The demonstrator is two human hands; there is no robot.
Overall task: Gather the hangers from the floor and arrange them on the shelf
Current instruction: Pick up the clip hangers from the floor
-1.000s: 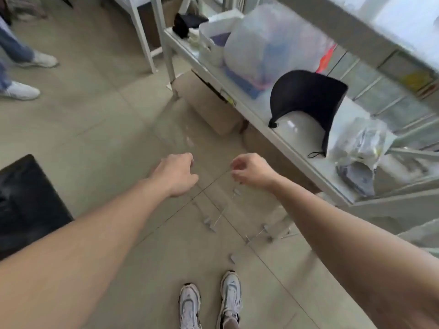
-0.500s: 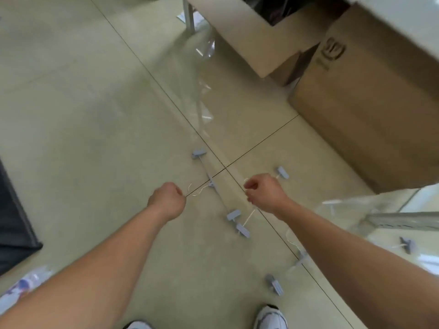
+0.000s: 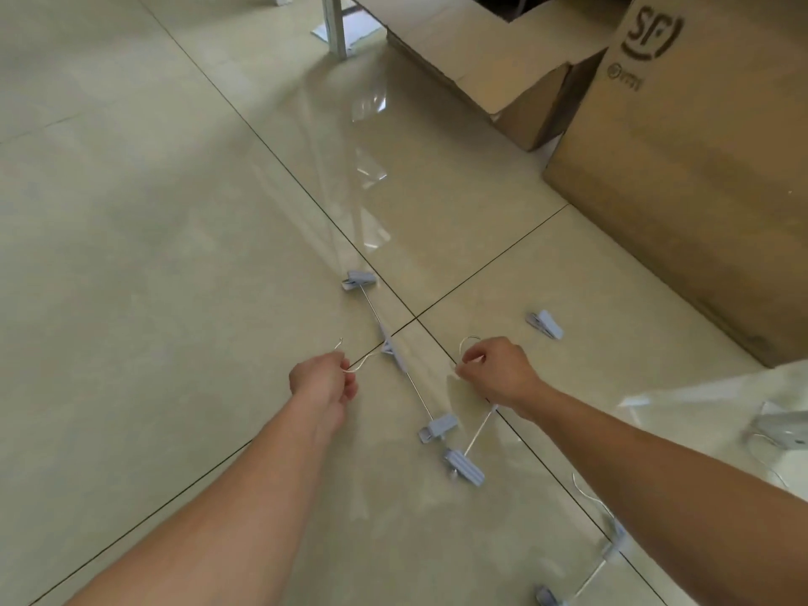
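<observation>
Nearer now — cardboard boxes beyond both pinched hangers

Sitting in the upper right of the frame on the glossy beige tiled floor: a large cardboard box bearing a black SF logo. Lying just left of it, touching, an open cardboard box. Standing at the top centre, a white metal leg.

Both bare arms reach forward and down; the left hand and the right hand each pinch a wire hook in a closed grip.
</observation>
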